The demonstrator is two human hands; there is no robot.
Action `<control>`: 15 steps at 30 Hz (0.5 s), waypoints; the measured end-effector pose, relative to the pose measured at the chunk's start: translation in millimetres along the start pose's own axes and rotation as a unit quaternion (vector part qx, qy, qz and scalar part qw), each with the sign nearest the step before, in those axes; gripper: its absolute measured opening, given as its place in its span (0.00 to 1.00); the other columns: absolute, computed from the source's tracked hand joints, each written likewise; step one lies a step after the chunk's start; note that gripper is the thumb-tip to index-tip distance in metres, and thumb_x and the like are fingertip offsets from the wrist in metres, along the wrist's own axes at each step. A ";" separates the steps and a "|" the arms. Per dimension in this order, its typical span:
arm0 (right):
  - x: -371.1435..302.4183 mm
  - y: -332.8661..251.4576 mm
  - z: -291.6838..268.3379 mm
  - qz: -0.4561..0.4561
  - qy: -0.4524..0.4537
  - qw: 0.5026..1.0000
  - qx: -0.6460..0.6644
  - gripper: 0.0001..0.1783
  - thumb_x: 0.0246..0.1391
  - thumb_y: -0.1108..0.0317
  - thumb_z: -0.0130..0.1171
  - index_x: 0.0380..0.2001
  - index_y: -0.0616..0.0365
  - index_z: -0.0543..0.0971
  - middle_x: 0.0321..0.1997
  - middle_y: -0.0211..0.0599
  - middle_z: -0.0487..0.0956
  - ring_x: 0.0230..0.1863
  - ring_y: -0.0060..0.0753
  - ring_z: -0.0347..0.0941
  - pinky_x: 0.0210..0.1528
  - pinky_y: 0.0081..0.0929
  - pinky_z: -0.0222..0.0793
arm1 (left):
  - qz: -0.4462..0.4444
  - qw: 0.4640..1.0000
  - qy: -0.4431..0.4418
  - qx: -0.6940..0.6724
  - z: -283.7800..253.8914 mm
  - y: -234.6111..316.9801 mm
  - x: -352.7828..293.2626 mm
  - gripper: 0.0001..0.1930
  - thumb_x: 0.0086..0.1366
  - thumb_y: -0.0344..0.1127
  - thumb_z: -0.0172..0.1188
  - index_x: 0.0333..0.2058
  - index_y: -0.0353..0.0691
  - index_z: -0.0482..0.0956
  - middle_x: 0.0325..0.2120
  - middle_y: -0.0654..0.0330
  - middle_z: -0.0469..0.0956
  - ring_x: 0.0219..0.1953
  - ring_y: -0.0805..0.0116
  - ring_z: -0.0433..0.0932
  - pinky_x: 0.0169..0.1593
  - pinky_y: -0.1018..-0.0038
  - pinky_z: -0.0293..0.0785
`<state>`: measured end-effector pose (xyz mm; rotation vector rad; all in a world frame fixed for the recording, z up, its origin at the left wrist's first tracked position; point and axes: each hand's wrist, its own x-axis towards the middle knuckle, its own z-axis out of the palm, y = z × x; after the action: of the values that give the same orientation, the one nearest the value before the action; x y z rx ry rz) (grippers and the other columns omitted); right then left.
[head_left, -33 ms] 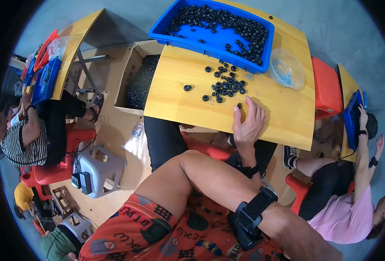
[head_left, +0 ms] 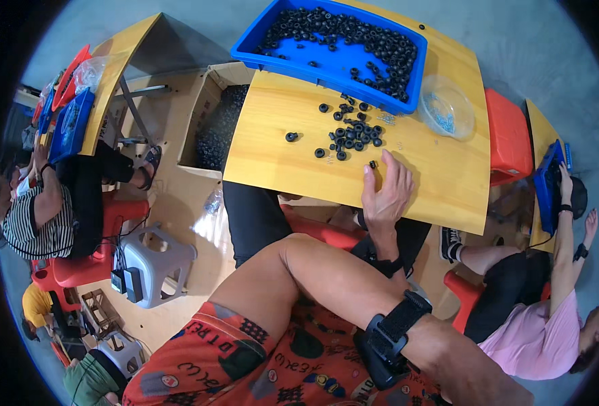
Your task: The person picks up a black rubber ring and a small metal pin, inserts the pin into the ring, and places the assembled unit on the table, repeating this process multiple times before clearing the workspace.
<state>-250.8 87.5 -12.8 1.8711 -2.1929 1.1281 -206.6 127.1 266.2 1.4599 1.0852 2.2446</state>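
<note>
My right hand rests near the front of the yellow wooden table, palm down. Between its thumb and index finger is a small round black piece, ring-like, which it seems to pinch lightly. Just beyond lies a loose cluster of similar black pieces, with a few small metal pins beside it. My left arm is bent across in front of me. Past its black wrist strap, my left hand runs close and large toward the lower right edge; its fingers do not show.
A blue tray of black pieces stands at the table's far side, beside a clear bowl with pins. An open cardboard box of black pieces is left of the table, a red stool right. Co-workers sit on both sides.
My hands and the pieces on the table stay where they were. The co-worker on the right has moved a hand slightly at their blue tray.
</note>
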 end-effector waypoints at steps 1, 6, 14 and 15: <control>0.1 -0.6 0.0 0.000 -0.001 1.000 0.000 0.25 0.56 0.60 0.63 0.55 0.57 0.75 0.49 0.45 0.77 0.51 0.49 0.71 0.54 0.46 0.63 | 0.001 1.000 0.000 0.002 -1.0 1.1 -0.6 0.38 0.66 0.57 0.59 0.63 0.33 0.66 0.45 0.44 0.79 0.40 0.62 0.81 0.36 0.72 0.77; 0.0 1.8 -0.9 -0.008 0.003 1.000 -0.001 0.26 0.56 0.60 0.63 0.56 0.58 0.74 0.49 0.44 0.77 0.51 0.49 0.71 0.53 0.45 0.63 | 0.000 1.000 0.000 0.008 -1.4 16.3 -16.3 0.38 0.66 0.58 0.59 0.64 0.33 0.65 0.46 0.44 0.79 0.41 0.62 0.81 0.36 0.72 0.77; -0.2 0.8 3.0 -0.011 -0.003 1.000 -0.013 0.25 0.56 0.59 0.62 0.56 0.57 0.74 0.48 0.44 0.77 0.50 0.49 0.70 0.53 0.45 0.63 | 0.000 1.000 0.003 0.010 -0.9 7.2 -8.3 0.39 0.67 0.59 0.58 0.65 0.33 0.64 0.46 0.43 0.79 0.41 0.62 0.81 0.36 0.72 0.77; 0.0 1.6 2.6 -0.012 -0.001 1.000 -0.017 0.25 0.56 0.59 0.62 0.56 0.57 0.74 0.48 0.44 0.77 0.51 0.49 0.70 0.53 0.45 0.63 | 0.001 1.000 0.003 0.008 -2.9 3.4 -4.5 0.39 0.67 0.59 0.58 0.65 0.33 0.64 0.46 0.43 0.79 0.41 0.62 0.81 0.36 0.72 0.77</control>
<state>-251.2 86.1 -15.5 1.8802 -2.1710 1.0782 -206.4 120.9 264.9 1.4620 1.1074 2.2483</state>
